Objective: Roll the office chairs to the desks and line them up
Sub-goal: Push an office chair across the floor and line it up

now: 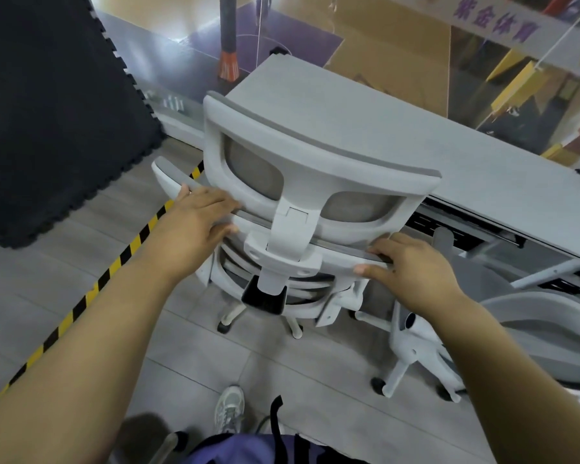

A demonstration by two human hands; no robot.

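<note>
Bench (416, 128) (one), two chairs: near chair (315, 155) clamped by left grip (195, 216) and right grip (412, 269); second chair (533, 329) beside.

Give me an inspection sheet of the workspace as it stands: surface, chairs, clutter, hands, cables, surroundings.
Surface: grey tiled floor, crossed diagonally on the left by yellow-black hazard tape.
Job's things: white office chair faces the grey desk, with its headrest near the desk edge. A second chair stands to its right, partly out of frame.
Clutter: black foam mat left of the chair.
Hands: left hand and right hand grip the top edge of the backrest, one either side of the headrest post.
Cables: nothing seen.
Surroundings: glass pane beyond the desk, with a sports court visible through it.
</note>
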